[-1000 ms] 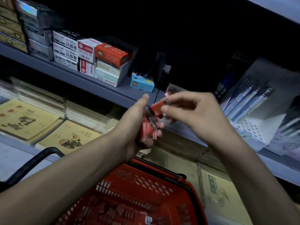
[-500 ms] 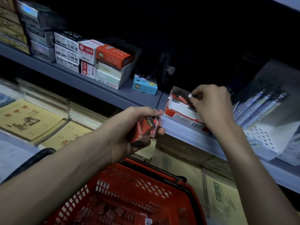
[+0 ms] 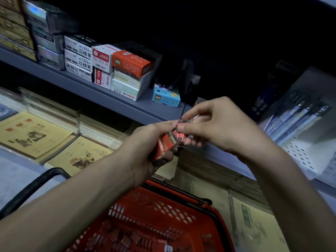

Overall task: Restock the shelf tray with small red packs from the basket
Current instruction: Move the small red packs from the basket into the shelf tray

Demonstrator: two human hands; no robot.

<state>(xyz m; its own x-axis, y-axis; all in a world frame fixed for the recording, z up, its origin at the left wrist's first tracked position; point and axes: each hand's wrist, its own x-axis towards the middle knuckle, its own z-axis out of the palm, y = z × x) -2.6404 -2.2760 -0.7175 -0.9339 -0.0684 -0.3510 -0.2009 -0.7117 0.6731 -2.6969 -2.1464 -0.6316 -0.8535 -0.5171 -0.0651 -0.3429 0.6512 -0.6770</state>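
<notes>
Right hand (image 3: 223, 128) fingers (image 3: 192, 113) pinch 1 small red pack (image 3: 179, 126) from the bundle (image 3: 167, 142) gripped by the left hand (image 3: 145, 142), near the shelf (image 3: 109, 99). Many packs (image 3: 127, 239) lie in the basket (image 3: 163, 202); restocking seems far from done, tray hidden.

Shelf tray (image 3: 200, 102) mostly behind right hand (image 3: 224, 127)

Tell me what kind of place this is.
Most likely a stationery shop aisle: stacked small boxes on a grey shelf, yellow exercise books laid out below, packaged pens at right, and a red shopping basket.
</notes>
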